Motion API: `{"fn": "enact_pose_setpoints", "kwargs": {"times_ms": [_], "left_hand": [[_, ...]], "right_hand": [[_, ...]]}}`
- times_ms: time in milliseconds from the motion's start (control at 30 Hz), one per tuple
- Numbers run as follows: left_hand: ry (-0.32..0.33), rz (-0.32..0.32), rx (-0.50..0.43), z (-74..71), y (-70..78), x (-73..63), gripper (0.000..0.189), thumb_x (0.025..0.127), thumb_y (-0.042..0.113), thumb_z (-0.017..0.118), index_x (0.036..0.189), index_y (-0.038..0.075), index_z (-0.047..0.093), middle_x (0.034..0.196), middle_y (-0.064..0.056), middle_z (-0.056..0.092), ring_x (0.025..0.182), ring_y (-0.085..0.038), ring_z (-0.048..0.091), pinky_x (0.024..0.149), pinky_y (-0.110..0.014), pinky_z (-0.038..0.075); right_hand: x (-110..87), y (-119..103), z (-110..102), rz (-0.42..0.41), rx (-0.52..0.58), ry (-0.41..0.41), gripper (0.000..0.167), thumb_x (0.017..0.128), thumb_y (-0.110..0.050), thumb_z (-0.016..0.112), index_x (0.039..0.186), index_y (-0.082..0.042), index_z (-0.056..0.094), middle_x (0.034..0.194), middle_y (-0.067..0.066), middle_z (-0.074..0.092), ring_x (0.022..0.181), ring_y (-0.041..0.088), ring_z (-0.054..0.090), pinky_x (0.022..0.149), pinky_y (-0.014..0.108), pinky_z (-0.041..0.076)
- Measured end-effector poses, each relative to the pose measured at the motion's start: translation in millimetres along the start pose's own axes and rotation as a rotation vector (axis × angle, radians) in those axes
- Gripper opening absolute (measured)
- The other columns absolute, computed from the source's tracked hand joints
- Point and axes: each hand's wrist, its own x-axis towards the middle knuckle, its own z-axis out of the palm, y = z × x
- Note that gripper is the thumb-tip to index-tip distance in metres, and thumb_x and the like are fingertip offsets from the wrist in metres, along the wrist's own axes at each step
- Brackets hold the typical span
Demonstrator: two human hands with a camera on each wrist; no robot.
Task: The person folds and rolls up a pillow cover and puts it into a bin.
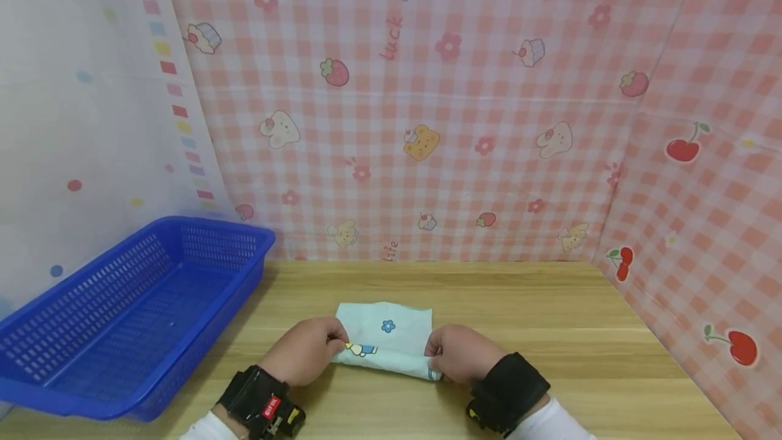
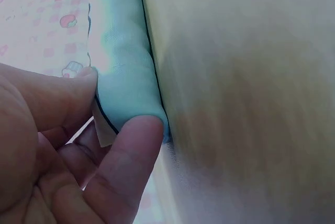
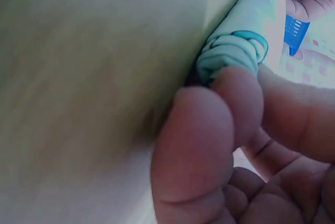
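A pale mint cloth (image 1: 397,331) with a blue flower and a small cartoon print lies on the wooden table, its near edge rolled into a thick fold. At the roll's left end my left hand (image 1: 308,352) pinches the cloth between thumb and fingers; the left wrist view shows the fingertips (image 2: 141,135) on the roll's dark-trimmed edge. My right hand (image 1: 464,353) pinches the other end. Up close in the right wrist view, the cloth's rolled end (image 3: 230,54) shows several layers, with the right fingers (image 3: 196,140) against it.
A blue plastic basket (image 1: 210,311) with slotted walls stands on the left of the table (image 1: 550,331). Pink checked sheeting (image 1: 464,107) hangs behind and on the right, white dotted sheeting (image 1: 79,127) on the left. Black camera straps (image 1: 513,389) circle both wrists.
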Motion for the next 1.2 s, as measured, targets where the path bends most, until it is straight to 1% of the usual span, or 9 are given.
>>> {"fn": "enact_pose_setpoints", "kwargs": {"times_ms": [233,367,433,600,700,767,867,1033,1200], "left_hand": [[-0.001,-0.015,-0.035,-0.1,-1.1,1.6,0.017,0.098,0.007,0.069,0.088,0.020,0.065,0.097,0.003,0.070,0.093,-0.016,0.062,0.088,-0.048,0.053],[0.003,0.001,-0.006,0.4,-3.5,1.8,0.017,0.097,0.006,0.070,0.088,0.020,0.070,0.105,0.002,0.073,0.102,-0.018,0.066,0.094,-0.051,0.054],[-0.005,0.013,0.009,0.1,-4.9,1.7,0.016,0.095,0.005,0.072,0.091,0.020,0.072,0.106,0.001,0.073,0.097,-0.019,0.066,0.090,-0.049,0.054],[-0.012,0.034,0.037,-1.1,-5.3,-0.1,0.019,0.085,0.004,0.081,0.092,0.020,0.072,0.107,-0.001,0.072,0.092,-0.018,0.061,0.089,-0.047,0.052],[0.004,0.044,0.043,-0.3,-3.3,-1.2,0.021,0.083,0.005,0.084,0.090,0.020,0.071,0.108,-0.001,0.072,0.097,-0.018,0.061,0.095,-0.050,0.052],[0.013,0.055,0.043,1.0,-3.1,-1.7,0.022,0.082,0.005,0.085,0.089,0.019,0.069,0.106,0.000,0.072,0.096,-0.018,0.061,0.095,-0.050,0.052],[0.027,0.074,0.055,2.9,-2.5,-2.2,0.024,0.082,0.006,0.085,0.089,0.020,0.067,0.103,0.001,0.070,0.095,-0.018,0.061,0.094,-0.049,0.052],[0.027,0.088,0.083,3.4,-0.4,-2.3,0.027,0.081,0.005,0.085,0.088,0.019,0.065,0.100,0.001,0.068,0.095,-0.017,0.061,0.094,-0.050,0.053],[0.015,0.072,0.093,2.2,1.8,-3.2,0.025,0.082,0.005,0.084,0.089,0.019,0.065,0.100,0.001,0.067,0.095,-0.017,0.060,0.095,-0.050,0.054]], "right_hand": [[0.0,-3.0,2.7,0.032,0.033,0.031,0.016,0.097,-0.004,0.068,0.081,-0.009,0.067,0.062,0.002,0.062,0.050,0.012,0.056,0.050,0.025,0.044],[0.6,-4.3,3.3,0.051,0.049,0.058,0.017,0.095,-0.003,0.069,0.080,-0.009,0.062,0.064,0.003,0.061,0.050,0.014,0.055,0.049,0.026,0.043],[1.2,-4.3,3.5,0.026,0.040,0.078,0.017,0.093,-0.002,0.070,0.080,-0.010,0.062,0.068,0.002,0.061,0.053,0.015,0.054,0.051,0.026,0.042],[1.4,-4.0,3.6,-0.069,-0.056,0.110,0.017,0.090,-0.001,0.074,0.080,-0.012,0.066,0.076,-0.001,0.061,0.064,0.016,0.053,0.057,0.029,0.042],[-0.8,-6.2,2.2,-0.074,-0.083,0.099,0.017,0.085,-0.005,0.081,0.080,-0.012,0.067,0.077,-0.003,0.061,0.068,0.016,0.053,0.061,0.030,0.043],[-2.3,-9.0,2.1,-0.071,-0.083,0.082,0.022,0.079,-0.007,0.088,0.081,-0.012,0.066,0.078,-0.002,0.061,0.069,0.017,0.053,0.063,0.031,0.044],[-3.8,-12.7,3.5,-0.083,-0.129,0.073,0.032,0.072,-0.009,0.094,0.084,-0.012,0.064,0.081,-0.002,0.060,0.073,0.018,0.052,0.069,0.033,0.044],[-2.3,-14.9,9.1,-0.094,-0.241,0.098,0.031,0.076,-0.005,0.091,0.084,-0.013,0.062,0.081,-0.003,0.057,0.074,0.016,0.049,0.071,0.032,0.044],[-1.1,-13.5,10.2,-0.116,-0.269,0.106,0.023,0.081,-0.003,0.084,0.082,-0.013,0.063,0.078,-0.003,0.058,0.070,0.015,0.048,0.068,0.029,0.042]]}}
